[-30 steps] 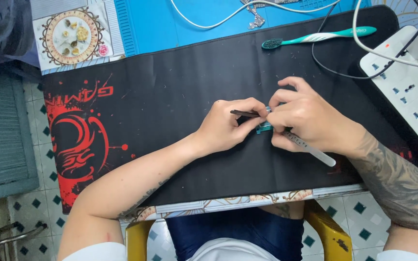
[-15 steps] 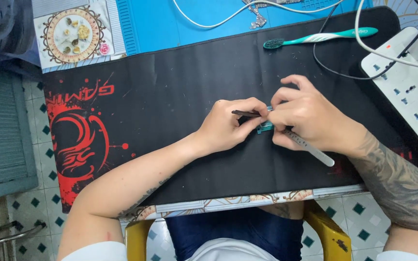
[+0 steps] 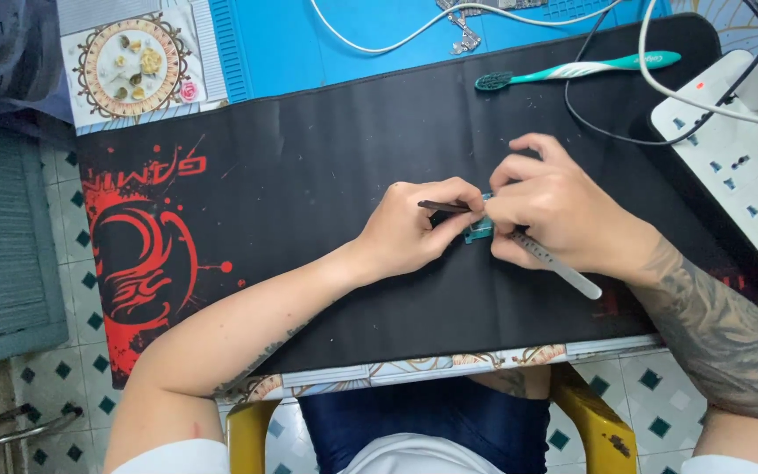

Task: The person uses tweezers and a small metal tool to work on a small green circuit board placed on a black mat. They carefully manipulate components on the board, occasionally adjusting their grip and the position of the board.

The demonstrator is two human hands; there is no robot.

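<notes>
— Circuit board (image 3: 478, 230), the little teal one, sits right between the two grips, pinned down on the black mat (image 3: 326, 167). Only a corner of it shows.

— What's holding it?

— The left hand (image 3: 418, 230) has its grip closed on a thin dark tool (image 3: 443, 207), tip pointing toward the board. The right hand (image 3: 554, 215) has its grip closed around a pale slim tool (image 3: 559, 265), whose handle trails out from under the palm toward the person's body.

— Risky?

— I'd say so. The board is tiny, and both tips meet over it. If one tool slips, it could skate the board out from under the fingers or gouge it. Pressing too hard could flip it off the mat.

— And around them?

— Beyond the grips, a teal toothbrush (image 3: 572, 70) lies on the mat, well apart. To the right of the right grip there's a white power strip (image 3: 739, 167), with a black cable (image 3: 589, 123) looping near the knuckles; a snag there looks possible. The desk (image 3: 353, 35) has a blue top further out, the floor (image 3: 46, 386) is patterned tile, and the chair (image 3: 594, 421) is yellow.
</notes>
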